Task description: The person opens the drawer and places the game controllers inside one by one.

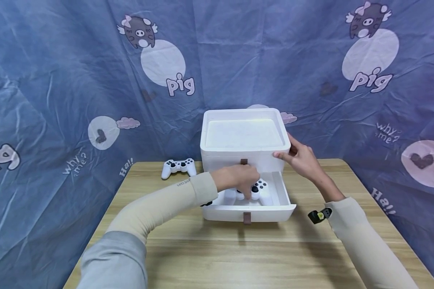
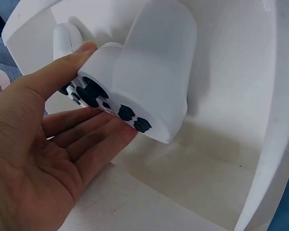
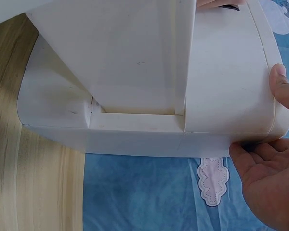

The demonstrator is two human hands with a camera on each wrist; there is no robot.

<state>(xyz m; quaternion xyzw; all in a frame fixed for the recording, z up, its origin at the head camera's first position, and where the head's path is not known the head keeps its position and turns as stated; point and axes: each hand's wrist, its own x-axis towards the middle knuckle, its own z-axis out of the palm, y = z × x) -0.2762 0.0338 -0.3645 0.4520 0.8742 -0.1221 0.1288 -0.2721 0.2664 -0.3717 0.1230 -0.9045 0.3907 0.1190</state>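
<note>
A white two-drawer storage box (image 1: 244,134) stands at the back of the table, its lower drawer (image 1: 224,214) pulled out. Inside that drawer is a white game controller (image 1: 265,196) with black sticks and buttons. My left hand (image 1: 244,178) reaches into the drawer and pinches the controller between thumb and fingers, plain in the left wrist view, where the controller (image 2: 156,62) is tilted. At the box's right side my right hand (image 1: 304,160) grips the upper corner. In the right wrist view, the right hand (image 3: 274,183) has its thumb on the front and its fingers against the side.
Another white game controller (image 1: 179,166) lies on the wooden table (image 1: 217,261) left of the box. Brown tabs serve as drawer pulls, one (image 1: 247,218) on the open lower drawer. A blue printed cloth (image 1: 235,52) hangs close behind the table.
</note>
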